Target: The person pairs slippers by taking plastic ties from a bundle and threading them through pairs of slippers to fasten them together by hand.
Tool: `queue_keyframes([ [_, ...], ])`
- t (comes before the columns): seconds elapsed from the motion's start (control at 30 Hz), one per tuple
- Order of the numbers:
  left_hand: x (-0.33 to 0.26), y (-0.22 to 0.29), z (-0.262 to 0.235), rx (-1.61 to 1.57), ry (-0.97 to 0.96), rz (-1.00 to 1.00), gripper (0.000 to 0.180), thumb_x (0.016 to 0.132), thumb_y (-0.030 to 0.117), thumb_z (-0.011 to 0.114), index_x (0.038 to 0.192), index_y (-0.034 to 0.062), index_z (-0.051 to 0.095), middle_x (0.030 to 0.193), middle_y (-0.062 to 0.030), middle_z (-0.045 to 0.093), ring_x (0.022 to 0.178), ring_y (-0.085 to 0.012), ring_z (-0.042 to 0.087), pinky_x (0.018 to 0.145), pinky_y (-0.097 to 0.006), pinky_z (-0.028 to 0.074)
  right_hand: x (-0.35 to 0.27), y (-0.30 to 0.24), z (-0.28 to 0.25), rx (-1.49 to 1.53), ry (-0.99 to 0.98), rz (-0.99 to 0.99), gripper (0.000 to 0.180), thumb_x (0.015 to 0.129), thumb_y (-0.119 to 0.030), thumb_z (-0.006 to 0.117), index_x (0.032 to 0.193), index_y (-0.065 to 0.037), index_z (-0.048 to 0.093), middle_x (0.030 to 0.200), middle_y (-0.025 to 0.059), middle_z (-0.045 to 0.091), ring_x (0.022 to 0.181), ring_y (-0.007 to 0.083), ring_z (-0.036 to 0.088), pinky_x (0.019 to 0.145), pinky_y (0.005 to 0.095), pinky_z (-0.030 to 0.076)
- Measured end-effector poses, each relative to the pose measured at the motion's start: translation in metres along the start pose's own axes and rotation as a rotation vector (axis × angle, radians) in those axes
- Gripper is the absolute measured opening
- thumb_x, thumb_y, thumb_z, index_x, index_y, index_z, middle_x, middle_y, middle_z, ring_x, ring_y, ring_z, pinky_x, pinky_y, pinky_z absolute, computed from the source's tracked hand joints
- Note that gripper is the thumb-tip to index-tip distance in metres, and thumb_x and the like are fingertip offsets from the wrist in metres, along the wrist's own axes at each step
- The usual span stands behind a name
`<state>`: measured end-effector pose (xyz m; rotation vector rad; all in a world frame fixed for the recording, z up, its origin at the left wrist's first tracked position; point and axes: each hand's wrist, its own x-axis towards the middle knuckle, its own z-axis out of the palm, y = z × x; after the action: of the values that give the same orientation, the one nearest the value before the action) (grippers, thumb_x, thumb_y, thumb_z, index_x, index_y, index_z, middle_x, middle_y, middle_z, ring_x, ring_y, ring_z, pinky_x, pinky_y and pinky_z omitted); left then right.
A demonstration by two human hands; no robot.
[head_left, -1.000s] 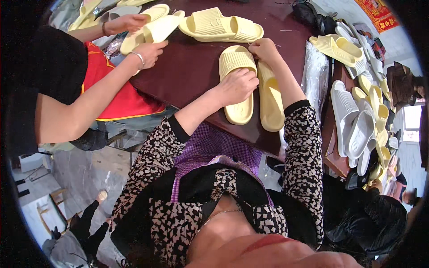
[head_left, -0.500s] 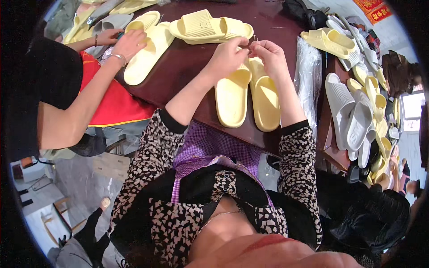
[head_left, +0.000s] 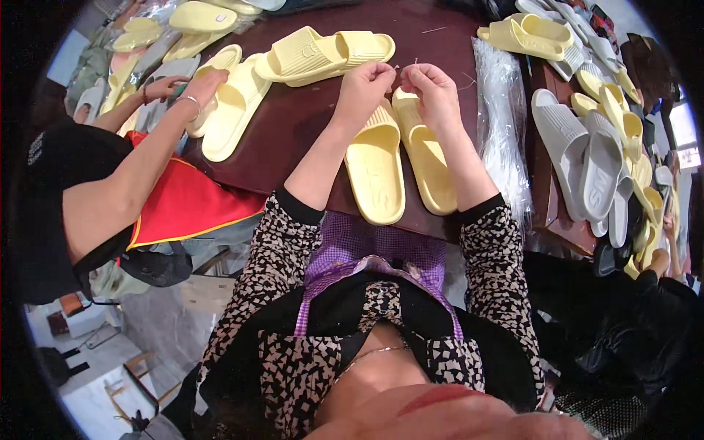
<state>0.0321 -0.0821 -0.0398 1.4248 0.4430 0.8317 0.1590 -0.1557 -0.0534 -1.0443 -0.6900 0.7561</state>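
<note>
A pair of yellow slide sandals lies soles down before me, the left slipper (head_left: 375,172) beside the right slipper (head_left: 429,161). Above their strap ends, my left hand (head_left: 364,92) is closed in a pinch; what it holds is too small to make out. My right hand (head_left: 433,92), close beside it, pinches a thin strand (head_left: 416,62) whose tip sticks up over the fingers. My wrists partly cover both slippers. Just beyond my left hand lies another yellow slipper pair (head_left: 326,55) on the dark red table (head_left: 433,44).
At my left, a co-worker's hand (head_left: 205,88) touches a yellow slipper (head_left: 238,106). A bundle of clear plastic strands (head_left: 502,132) lies right of my right hand. Grey slippers (head_left: 565,154) and several yellow ones are piled farther right. More slippers (head_left: 202,18) fill the far left.
My hands have drawn slightly apart, both still pinching. The view has shifted a little. The co-worker's hand has moved off the nearer yellow slipper toward the one behind it.
</note>
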Motion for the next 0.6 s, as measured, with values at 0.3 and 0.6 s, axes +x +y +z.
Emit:
queue_keyframes([
  [0.3,0.007,-0.001,-0.012,-0.341,-0.151,-0.311,0.01,0.089,0.013,0.053,0.085,0.0073,0.059,0.061,0.0036,0.048,0.048,-0.0059,0.042,0.045,-0.019,0.035,-0.007,0.001,0.007,-0.019,-0.048,-0.049,0.012,0.084,-0.005,0.061,0.093,0.002,0.064,0.079,0.0038,0.063,0.071,0.009,0.056,0.067,0.0214,0.046],
  [0.6,0.007,-0.005,-0.02,-0.451,-0.222,-0.333,0.011,0.088,0.012,0.051,0.082,0.0056,0.058,0.062,0.0028,0.048,0.05,-0.006,0.043,0.048,-0.019,0.037,-0.009,-0.003,0.007,-0.085,-0.04,0.019,0.009,0.082,-0.005,0.063,0.087,0.001,0.066,0.077,0.002,0.063,0.069,0.0068,0.054,0.063,0.0206,0.044],
])
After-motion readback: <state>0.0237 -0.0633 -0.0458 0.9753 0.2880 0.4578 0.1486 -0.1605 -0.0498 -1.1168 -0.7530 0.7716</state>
